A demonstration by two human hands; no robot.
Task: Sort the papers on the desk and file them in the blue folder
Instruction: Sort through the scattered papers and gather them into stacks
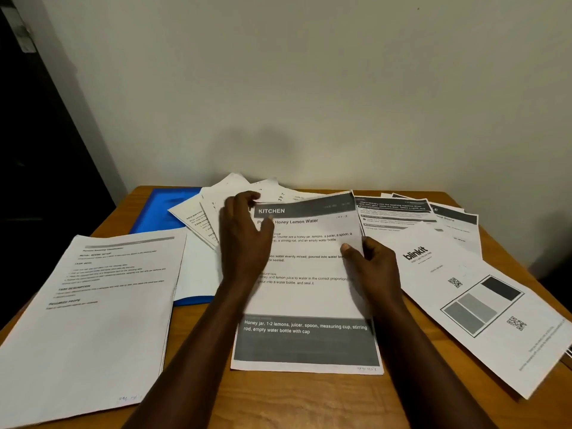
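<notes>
Right hand (pixel 371 264) pinching KITCHEN sheet (pixel 306 295), blinkit page (pixel 458 274) beside, fine print blurred

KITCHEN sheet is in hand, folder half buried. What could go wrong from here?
1. The right hand pinches the KITCHEN sheet by its right edge; lifted so, it may crease.
2. The blue folder lies partly under the fanned papers; pulling it out could scatter them.
3. The blinkit sheet reaches the right edge of the desk and could slide off if nudged.

Right hand (pixel 371 264) pinching KITCHEN sheet (pixel 305 300), blue folder (pixel 161 212)
</notes>
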